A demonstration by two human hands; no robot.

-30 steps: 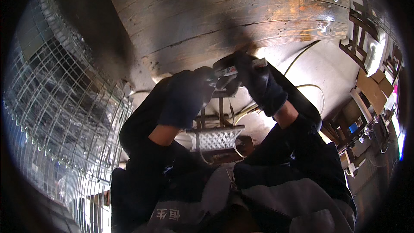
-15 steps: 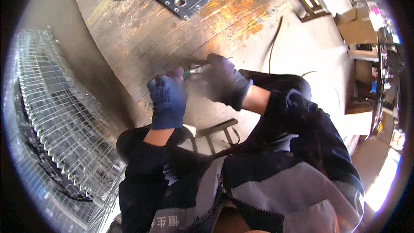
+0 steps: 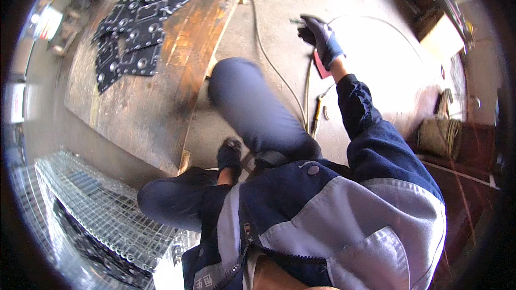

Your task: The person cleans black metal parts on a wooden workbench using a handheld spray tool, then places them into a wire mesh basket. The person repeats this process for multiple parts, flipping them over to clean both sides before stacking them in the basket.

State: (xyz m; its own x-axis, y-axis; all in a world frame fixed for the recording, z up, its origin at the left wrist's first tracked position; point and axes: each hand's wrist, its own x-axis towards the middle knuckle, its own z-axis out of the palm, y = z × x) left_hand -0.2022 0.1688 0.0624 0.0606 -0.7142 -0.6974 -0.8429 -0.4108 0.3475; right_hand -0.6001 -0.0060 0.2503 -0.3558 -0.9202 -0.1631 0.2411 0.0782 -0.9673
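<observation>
My right hand [image 3: 322,42], in a dark glove, is stretched far out to the right over the bright floor. Its fingers are bent around something thin, and a narrow grey tip [image 3: 295,20] sticks out beyond them; the rest is hidden. Below its wrist lies a flat red thing [image 3: 321,66]. Low between my knees, beside the table's near corner, is my gloved left hand [image 3: 229,153]. Its fingers are dark and small in view, so their grip is unclear. Several black plates [image 3: 141,32] with round holes and metal rings overlap on the wooden table [image 3: 188,48].
A yellow-and-black tool [image 3: 317,115] lies on the floor to the right, near a long hose [image 3: 269,64]. At lower left stands a wire mesh basket [image 3: 102,198] with dark parts inside. A coiled bundle [image 3: 439,135] and a cardboard box [image 3: 443,37] are at the right.
My hands were together at the table edge around a small metal tool with a green part. Now they are apart, the right reaching out rightward, the left lowered. My view has turned right.
</observation>
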